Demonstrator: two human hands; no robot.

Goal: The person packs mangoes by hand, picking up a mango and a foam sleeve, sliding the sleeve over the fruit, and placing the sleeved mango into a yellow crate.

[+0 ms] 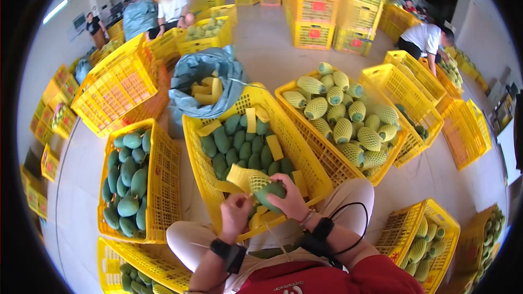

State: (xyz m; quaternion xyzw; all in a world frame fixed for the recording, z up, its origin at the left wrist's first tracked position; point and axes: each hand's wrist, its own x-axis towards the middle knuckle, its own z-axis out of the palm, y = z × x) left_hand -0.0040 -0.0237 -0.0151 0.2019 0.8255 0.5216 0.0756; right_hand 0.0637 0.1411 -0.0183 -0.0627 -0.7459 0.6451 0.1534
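Note:
My right hand point(292, 198) is wrapped round a green mango point(269, 194), held tilted over the crate between my knees. A pale yellow foam net sleeve point(248, 179) covers the mango's left end and sticks out beyond it. Just left of the fruit, my left hand point(236, 213) is closed in a pinch; what lies between its fingertips is too small to make out. Below both hands, the yellow crate point(201, 188) holds several bare green mangoes point(239, 144) with flattened foam sleeves point(275, 147) scattered among them.
A blue plastic bag point(204, 106) of foam sleeves stands at the crate's far end. Bare mangoes fill a crate point(166, 179) on the left; sleeved mangoes point(342, 109) fill one on the right. Stacked crates point(313, 8) rise behind. Other people point(173, 4) work farther back.

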